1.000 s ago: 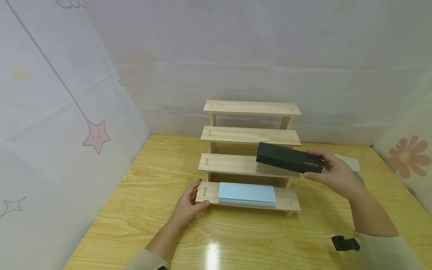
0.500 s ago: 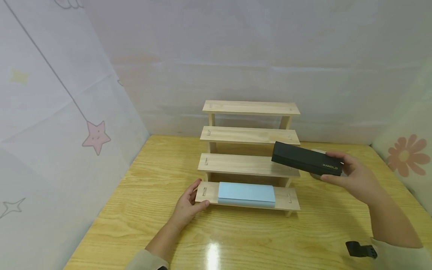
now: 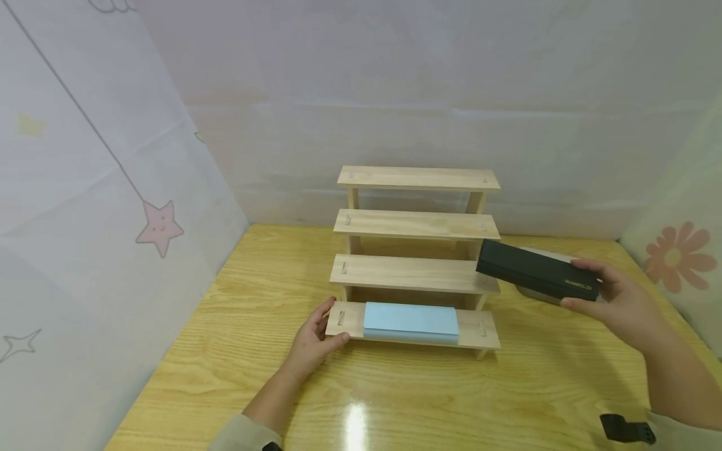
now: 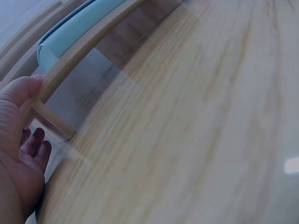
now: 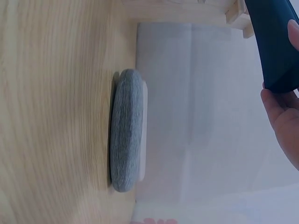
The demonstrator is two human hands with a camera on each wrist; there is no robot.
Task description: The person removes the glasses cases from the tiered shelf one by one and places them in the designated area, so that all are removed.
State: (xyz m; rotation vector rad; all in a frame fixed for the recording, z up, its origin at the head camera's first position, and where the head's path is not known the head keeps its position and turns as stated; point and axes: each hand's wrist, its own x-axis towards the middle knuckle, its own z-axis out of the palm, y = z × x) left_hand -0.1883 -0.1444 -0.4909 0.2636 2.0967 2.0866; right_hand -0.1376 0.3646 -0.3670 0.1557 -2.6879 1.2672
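Note:
A four-step wooden display rack (image 3: 414, 224) stands on the table. My left hand (image 3: 313, 341) holds the left end of its lowest shelf, thumb at the front edge. In the left wrist view the other fingers curl below the shelf. On that shelf lies a light blue glasses case (image 3: 410, 319). My right hand (image 3: 628, 310) grips one end of a black glasses case (image 3: 536, 269) with gold lettering, thumb on the near side. This case is raised in the air just right of the rack, slightly tilted, its left tip overlapping the third shelf in the head view.
A grey, rounded, fabric-like case (image 5: 126, 130) lies on the wood-grain table (image 5: 51, 116) right of the rack, with a whitish case (image 5: 144, 135) behind it. In the head view the black case partly hides them. Pale printed sheets (image 3: 406, 81) wall the back and sides.
My right hand has carried the black glasses case to the right, from in front of the shelves to beside the rack. My left hand has stayed at the shelf end.

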